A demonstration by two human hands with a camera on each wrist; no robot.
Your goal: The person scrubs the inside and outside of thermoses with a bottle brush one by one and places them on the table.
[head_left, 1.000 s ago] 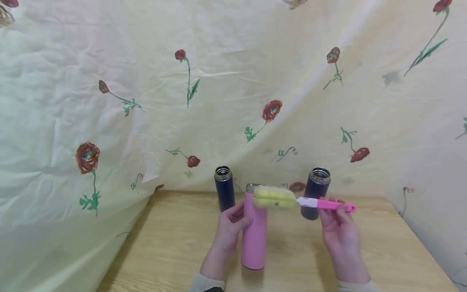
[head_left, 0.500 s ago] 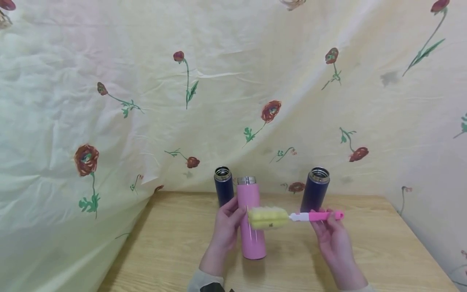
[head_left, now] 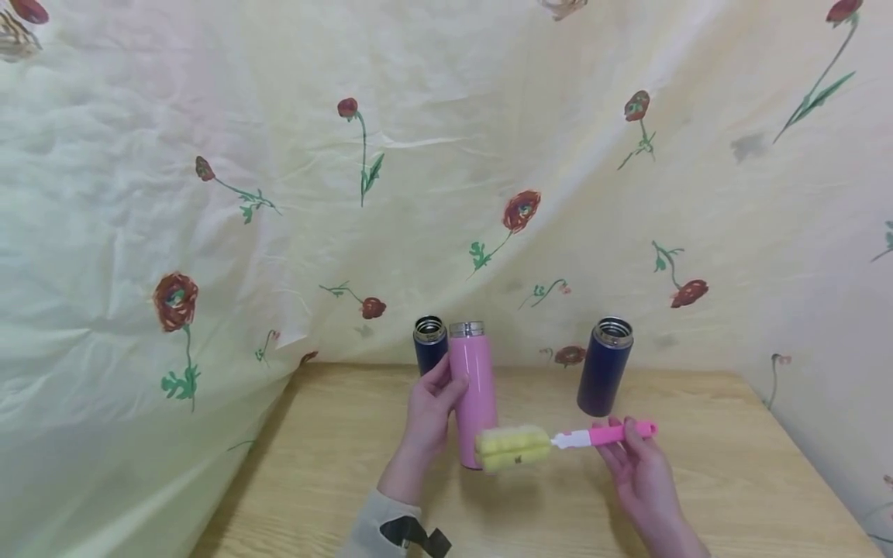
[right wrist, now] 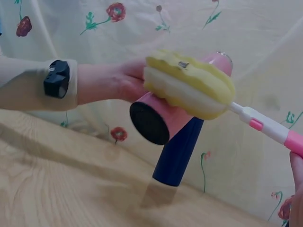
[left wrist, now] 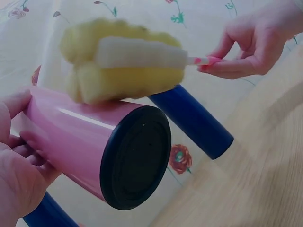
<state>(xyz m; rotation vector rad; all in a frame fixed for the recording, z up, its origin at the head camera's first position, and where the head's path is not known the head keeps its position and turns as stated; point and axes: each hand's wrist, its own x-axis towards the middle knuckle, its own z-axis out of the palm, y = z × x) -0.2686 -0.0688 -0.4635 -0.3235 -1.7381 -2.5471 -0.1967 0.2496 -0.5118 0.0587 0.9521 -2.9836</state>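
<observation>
Right hand [head_left: 643,474] lower, palm up

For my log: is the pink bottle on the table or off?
Off; the pink bottle shows its black underside in both wrist views.

bottle [head_left: 475,387]: pink | brush [head_left: 568,439]: yellow, white, pink | flasks [head_left: 603,373]: dark blue | cloth [head_left: 425,178]: cream, red flowers, green stems

Left navy bottle [head_left: 430,356]: lower part hidden behind left hand [head_left: 427,409]
</observation>
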